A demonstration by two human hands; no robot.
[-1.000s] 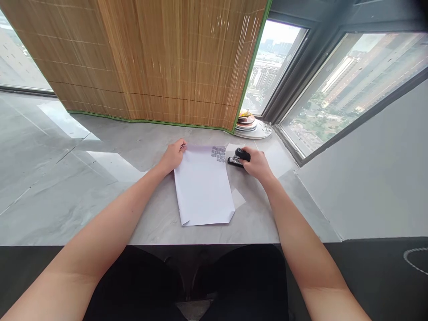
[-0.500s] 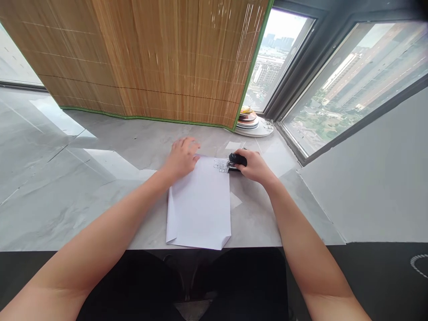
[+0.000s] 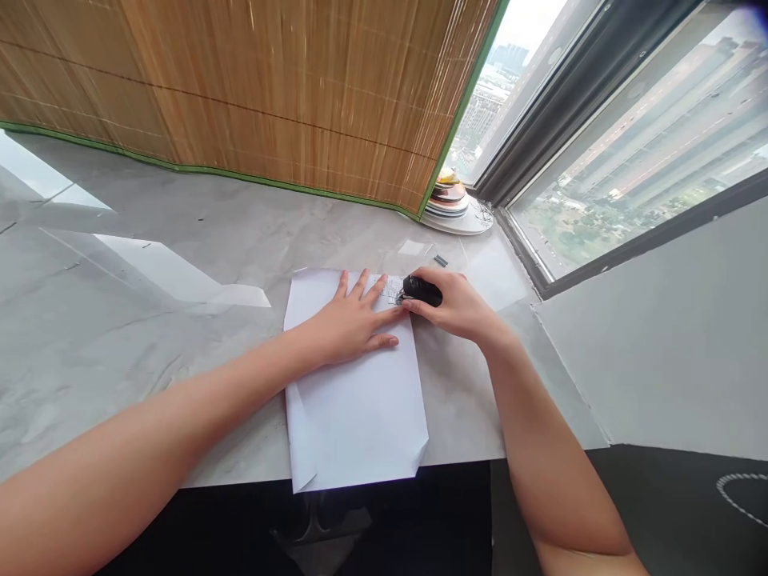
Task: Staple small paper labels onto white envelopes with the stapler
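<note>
White paper (image 3: 360,424) lies at the front of the grey counter, its lower edge reaching past the counter's edge and its lower corners creased. My left hand (image 3: 357,324) rests flat on the upper part of the paper with fingers spread. A black stapler (image 3: 423,290) is gripped in my right hand (image 3: 465,304), its jaw at the paper's upper right edge. Many staples (image 3: 389,290) cluster on the paper there, partly covered by my left fingers. Whether the stapler is pressed down I cannot tell.
Two small strips of staples (image 3: 441,261) lie behind the stapler on the counter (image 3: 234,416). A stack of plates (image 3: 450,210) stands in the window corner, beside a hanging bamboo blind (image 3: 270,96). A white wall (image 3: 672,344) borders the right side.
My left hand has moved from the paper's upper left edge to lie spread across it. The stapler has shifted slightly left onto the paper. The paper has turned a little, and the view has tilted.
</note>
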